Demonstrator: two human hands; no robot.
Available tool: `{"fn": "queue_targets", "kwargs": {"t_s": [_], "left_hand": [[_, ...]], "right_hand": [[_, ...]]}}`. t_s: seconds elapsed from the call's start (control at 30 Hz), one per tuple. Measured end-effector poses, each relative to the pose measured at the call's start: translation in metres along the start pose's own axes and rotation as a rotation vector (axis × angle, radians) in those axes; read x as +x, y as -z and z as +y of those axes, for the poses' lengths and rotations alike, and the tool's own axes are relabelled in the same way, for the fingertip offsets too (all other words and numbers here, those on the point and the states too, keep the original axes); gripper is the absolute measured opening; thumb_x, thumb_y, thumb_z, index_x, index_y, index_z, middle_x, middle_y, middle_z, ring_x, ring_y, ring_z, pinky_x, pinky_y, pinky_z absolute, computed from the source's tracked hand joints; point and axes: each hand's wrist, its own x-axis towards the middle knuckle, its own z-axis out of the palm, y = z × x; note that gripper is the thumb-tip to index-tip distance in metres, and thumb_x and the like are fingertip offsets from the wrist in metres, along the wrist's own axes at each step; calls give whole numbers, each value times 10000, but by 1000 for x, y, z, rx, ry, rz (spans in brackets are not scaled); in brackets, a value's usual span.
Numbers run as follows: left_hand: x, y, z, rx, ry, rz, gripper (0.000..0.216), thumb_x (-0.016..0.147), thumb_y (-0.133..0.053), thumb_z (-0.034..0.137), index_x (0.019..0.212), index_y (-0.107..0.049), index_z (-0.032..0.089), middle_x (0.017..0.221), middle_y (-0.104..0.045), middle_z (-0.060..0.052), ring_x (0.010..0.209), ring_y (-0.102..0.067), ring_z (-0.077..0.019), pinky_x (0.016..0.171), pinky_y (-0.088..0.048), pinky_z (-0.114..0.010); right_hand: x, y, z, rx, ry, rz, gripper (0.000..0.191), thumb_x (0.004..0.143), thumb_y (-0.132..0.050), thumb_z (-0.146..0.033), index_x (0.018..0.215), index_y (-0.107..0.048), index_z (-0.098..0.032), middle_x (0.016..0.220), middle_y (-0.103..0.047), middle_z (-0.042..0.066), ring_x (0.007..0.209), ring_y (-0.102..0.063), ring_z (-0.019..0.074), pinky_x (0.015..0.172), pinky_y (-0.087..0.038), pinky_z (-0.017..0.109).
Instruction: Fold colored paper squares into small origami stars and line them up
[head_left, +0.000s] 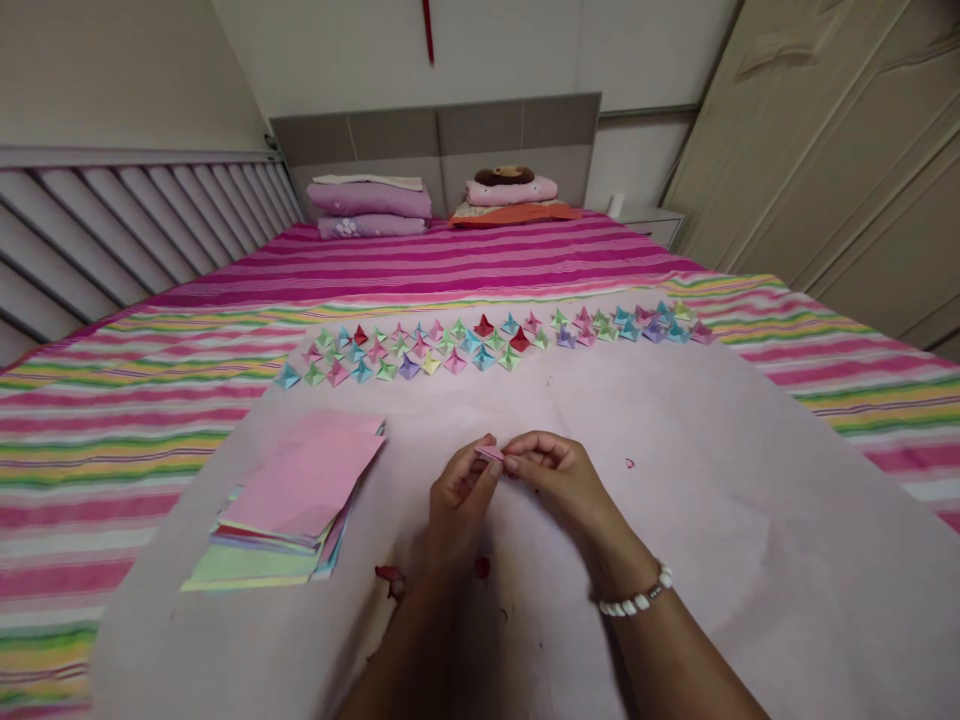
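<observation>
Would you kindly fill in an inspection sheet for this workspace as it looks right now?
Surface: pale pink sheet laid over a striped bedspread.
Job's things: small pink folded paper pinched between both hands; stack of coloured paper to the left; rows of folded paper pieces along the far edge.
Clutter: small red scraps near the wrists.
Hands: left hand and right hand meet at the paper; beaded bracelet on the right wrist.
Cables: nothing seen.
Surroundings: folded bedding by the headboard; wardrobe doors on the right.
</observation>
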Motion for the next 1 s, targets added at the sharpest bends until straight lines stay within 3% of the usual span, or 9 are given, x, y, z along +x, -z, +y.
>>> {"fn": "queue_targets", "kwargs": {"t_s": [0.23,0.57,0.7,0.83,0.93,1.0], "left_hand": [[-1,-1,0,83,-59,12,282,802,-608,336,1048,-680,217,1162,-655,-60,1115,-570,-208,954,-435,-319],[-3,-2,0,256,-292,0,255,834,-546,237,1051,-678,226,1109,-662,-68,1056,-589,-207,950,-432,-342],[-4,-2,-5,296,-339,-20,321,796,-573,183,1104,-650,232,1124,-655,-69,1031,-596,-207,910,-460,-338],[-4,-3,-5,329,-315,28,319,775,-557,134,1071,-642,215,1048,-665,-68,862,-624,-171,786,-498,-300],[-2,-2,-5,299,-279,30,270,790,-531,135,1035,-626,202,1012,-656,-64,762,-621,-143,707,-507,-276],[-1,0,-4,293,-342,13,206,805,-521,139,968,-633,198,1042,-638,-69,834,-624,-154,725,-508,-278]], "right_hand": [[1,1,1,-34,1,-5,237,581,-823,-324,731,-706,-181,708,-718,24,668,-661,165,690,-542,308],[-3,-6,5,-160,81,36,203,690,-738,-331,835,-703,-192,790,-717,48,739,-660,188,720,-531,335],[-2,-5,8,-361,204,30,142,722,-670,-243,855,-700,-203,785,-679,39,639,-600,154,600,-489,286],[-1,-2,7,-497,272,71,108,701,-613,-155,766,-686,-202,776,-633,22,539,-486,106,495,-398,244],[-1,-3,8,-449,235,78,83,689,-606,-151,734,-661,-193,720,-625,10,533,-484,106,495,-395,239],[-1,-4,7,-340,177,78,78,678,-606,-152,737,-643,-188,642,-625,-6,528,-512,113,511,-412,240]]}}
